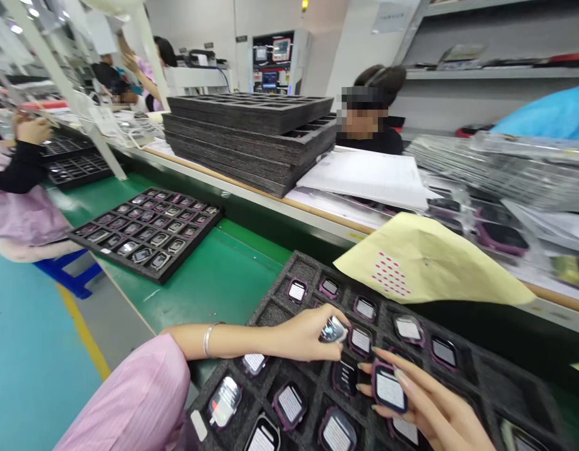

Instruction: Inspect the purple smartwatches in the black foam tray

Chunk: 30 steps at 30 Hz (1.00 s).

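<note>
My left hand point(303, 333), with a silver bangle at its wrist, reaches over a black foam tray point(304, 266). Its thumb and fingers are closed on a shiny, glassy watch-like piece point(334, 329). To its right, my right hand point(435, 401) pinches a purple-framed watch case point(389, 387) that bears a white printed label. This case is lifted slightly off the tray, label side up. Similar labelled cases, such as one watch case point(289, 404), lie in the compartments around both hands. The underside of each held piece is hidden.
A second filled foam tray point(160, 272) lies on the green bench point(249, 247) at left. Stacked foam trays point(233, 141), papers point(365, 175) and clear plastic trays point(519, 169) stand on the ledge. Yellow paper point(430, 263) overhangs my tray's far edge. Co-workers sit at left and opposite.
</note>
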Tool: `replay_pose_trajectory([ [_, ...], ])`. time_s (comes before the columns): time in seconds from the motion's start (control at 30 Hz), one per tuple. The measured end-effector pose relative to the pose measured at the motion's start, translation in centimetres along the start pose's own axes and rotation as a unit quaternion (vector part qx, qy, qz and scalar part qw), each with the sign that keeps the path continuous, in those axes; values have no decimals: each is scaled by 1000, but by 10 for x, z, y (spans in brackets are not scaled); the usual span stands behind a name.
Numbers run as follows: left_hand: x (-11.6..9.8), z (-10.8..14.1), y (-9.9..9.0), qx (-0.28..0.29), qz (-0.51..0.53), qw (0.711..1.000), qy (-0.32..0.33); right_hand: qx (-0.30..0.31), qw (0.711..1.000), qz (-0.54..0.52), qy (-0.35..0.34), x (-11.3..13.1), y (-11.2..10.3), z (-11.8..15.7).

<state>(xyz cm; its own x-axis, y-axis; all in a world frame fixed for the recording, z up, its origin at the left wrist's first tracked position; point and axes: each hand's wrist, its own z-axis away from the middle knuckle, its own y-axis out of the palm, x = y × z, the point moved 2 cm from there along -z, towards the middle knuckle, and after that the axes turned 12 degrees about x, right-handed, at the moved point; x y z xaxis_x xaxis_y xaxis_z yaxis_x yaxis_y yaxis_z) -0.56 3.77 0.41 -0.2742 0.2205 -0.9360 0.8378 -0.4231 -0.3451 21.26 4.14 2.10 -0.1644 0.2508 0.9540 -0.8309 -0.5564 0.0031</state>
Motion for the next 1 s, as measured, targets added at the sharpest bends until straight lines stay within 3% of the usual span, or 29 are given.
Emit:
replay_pose_trajectory([
  [0.1, -2, 3, 3, 11, 26, 1000, -9, 10, 1000, 11, -5, 2, 2, 2],
  [0.3, -6, 7, 3, -24, 40, 999, 4, 38, 999, -21, 7, -1, 3, 3],
  [0.43, -4, 8, 5, 3, 103, 994, -43, 54, 998, -39, 12, -2, 6, 5],
  [0.57, 0, 5, 11, 45, 230, 966, -109, 54, 997, -51, 6, -1, 8, 7],
  [0.73, -3, 2, 14, 49, 407, 906, -100, 53, 997, -56, -1, -1, 7, 7],
  [1.0, -8, 5, 14, 52, 457, 882, -102, 52, 997, -49, -3, -3, 5, 6],
])
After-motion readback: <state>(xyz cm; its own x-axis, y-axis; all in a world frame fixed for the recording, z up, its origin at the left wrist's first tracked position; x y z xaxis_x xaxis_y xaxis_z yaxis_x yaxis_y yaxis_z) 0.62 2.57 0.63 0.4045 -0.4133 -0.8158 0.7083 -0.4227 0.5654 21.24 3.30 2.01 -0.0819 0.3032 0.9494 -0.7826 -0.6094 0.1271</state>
